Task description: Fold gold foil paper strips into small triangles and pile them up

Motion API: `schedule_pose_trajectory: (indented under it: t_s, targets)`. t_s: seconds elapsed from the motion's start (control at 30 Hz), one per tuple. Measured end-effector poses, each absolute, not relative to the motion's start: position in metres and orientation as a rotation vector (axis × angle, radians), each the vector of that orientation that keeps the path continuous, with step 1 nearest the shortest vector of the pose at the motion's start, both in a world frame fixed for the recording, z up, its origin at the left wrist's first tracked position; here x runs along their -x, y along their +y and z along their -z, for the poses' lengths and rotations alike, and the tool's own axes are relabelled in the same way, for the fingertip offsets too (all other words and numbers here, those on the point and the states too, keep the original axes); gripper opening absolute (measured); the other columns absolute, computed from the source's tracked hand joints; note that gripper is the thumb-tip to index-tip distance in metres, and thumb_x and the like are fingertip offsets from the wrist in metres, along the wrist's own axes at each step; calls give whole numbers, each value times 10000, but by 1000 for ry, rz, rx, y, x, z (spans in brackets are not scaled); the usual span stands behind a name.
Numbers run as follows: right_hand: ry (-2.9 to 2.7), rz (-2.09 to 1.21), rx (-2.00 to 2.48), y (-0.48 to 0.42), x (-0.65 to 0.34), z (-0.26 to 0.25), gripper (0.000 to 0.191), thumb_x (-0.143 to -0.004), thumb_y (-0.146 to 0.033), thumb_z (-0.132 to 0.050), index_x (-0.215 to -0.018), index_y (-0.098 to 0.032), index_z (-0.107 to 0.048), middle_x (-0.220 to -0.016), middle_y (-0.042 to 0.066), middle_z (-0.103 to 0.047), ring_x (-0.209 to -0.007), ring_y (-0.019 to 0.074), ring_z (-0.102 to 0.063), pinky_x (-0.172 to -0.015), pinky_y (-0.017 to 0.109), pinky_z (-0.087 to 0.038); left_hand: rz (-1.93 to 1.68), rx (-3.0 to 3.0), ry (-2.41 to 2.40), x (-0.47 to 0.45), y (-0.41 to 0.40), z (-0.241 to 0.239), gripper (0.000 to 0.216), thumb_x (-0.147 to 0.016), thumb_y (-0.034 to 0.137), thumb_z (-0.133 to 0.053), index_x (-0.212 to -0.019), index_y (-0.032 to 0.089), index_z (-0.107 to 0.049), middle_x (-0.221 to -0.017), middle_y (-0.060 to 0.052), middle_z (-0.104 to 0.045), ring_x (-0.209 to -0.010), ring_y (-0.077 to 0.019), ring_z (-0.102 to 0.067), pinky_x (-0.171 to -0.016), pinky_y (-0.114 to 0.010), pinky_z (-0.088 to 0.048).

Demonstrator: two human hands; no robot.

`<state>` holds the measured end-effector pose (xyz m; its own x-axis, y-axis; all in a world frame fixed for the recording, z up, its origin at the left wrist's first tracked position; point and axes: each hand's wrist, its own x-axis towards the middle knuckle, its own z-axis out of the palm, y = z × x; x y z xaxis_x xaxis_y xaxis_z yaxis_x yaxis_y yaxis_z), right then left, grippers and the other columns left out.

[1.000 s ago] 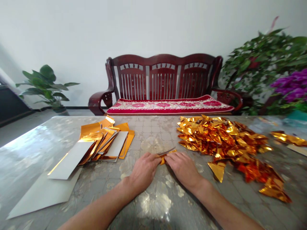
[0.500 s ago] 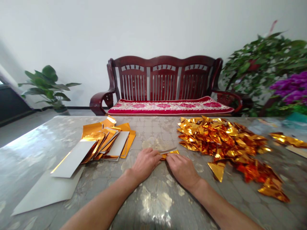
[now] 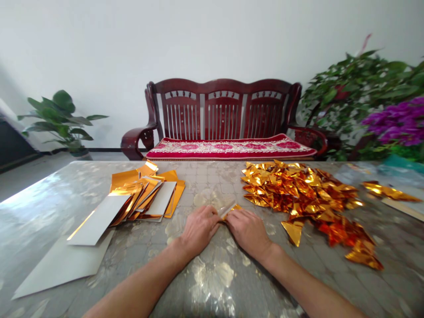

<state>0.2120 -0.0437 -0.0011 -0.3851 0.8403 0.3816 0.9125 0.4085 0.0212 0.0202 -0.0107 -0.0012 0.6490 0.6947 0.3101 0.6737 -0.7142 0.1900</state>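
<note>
Both my hands rest on the table point(image 3: 212, 274) and pinch one small gold foil paper point(image 3: 231, 208) between them. My left hand point(image 3: 198, 229) grips its left end with fingers closed. My right hand point(image 3: 249, 232) presses its right part, fingers curled over it. The paper shows a silver underside flap and a gold edge. A stack of flat gold and white sheets point(image 3: 145, 194) lies to the left. A heap of folded gold foil pieces point(image 3: 304, 194) lies to the right.
A large white sheet point(image 3: 62, 260) lies at the near left. More gold foil point(image 3: 389, 192) sits at the far right. Behind the table stand a dark red wooden bench point(image 3: 225, 119), a potted plant point(image 3: 59, 119) on the left and plants with purple flowers point(image 3: 394, 119) on the right.
The hands have shifted slightly while working the paper; its silver flap has folded lower and closer to the fingers. The view has tilted a little.
</note>
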Motion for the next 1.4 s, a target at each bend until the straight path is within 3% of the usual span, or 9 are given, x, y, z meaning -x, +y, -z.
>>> schedule_pose_trajectory:
  t_s: [0.23,0.67,0.83,1.1,1.23,1.4]
  targets:
    - [-2271,125,1425,-43,-216,3,154,-952,-202,-535,-930,-198,-688,-935,46,-670,-952,195,-564,-861,306,-433,-512,-2681,1193,-15,-7,0,260,-967,221,-467,-1029,275,-713,-1035,-13,-643,-989,-158,-598,-822,-250,-485]
    - [-2404,337,1418,-46,-214,2,167,-959,-177,-515,-890,-199,-665,-865,43,-651,-839,187,-558,-750,290,-406,-572,-2618,1166,-12,-7,3,264,-925,169,-493,-973,255,-738,-934,-22,-683,-939,-174,-614,-849,-281,-479]
    - [-2472,329,1403,-43,-212,-4,152,-966,-247,-539,-904,-195,-668,-882,47,-666,-855,189,-577,-760,295,-409,-546,-2615,1150,-9,-8,4,322,-913,119,-467,-1011,268,-735,-964,-17,-680,-958,-169,-607,-848,-272,-478]
    - [-2445,269,1413,-42,-214,-1,145,-958,-267,-562,-891,-194,-668,-880,42,-654,-876,194,-569,-775,298,-413,-571,-2740,1119,-9,-13,-2,237,-966,243,-484,-1062,289,-696,-944,-1,-664,-916,-173,-583,-839,-287,-445]
    - [-2414,238,1436,-44,-215,-1,158,-960,-278,-554,-875,-195,-659,-888,46,-650,-862,193,-565,-759,300,-406,-542,-2766,1137,-15,-12,-2,190,-952,340,-536,-958,282,-717,-928,-8,-664,-896,-181,-585,-818,-303,-430]
    - [-2315,100,1469,-41,-215,-1,111,-943,-285,-587,-895,-207,-649,-901,36,-658,-903,200,-572,-792,306,-406,-557,-2709,1187,-19,-9,2,193,-936,317,-554,-871,244,-720,-878,-23,-674,-877,-187,-603,-803,-299,-430]
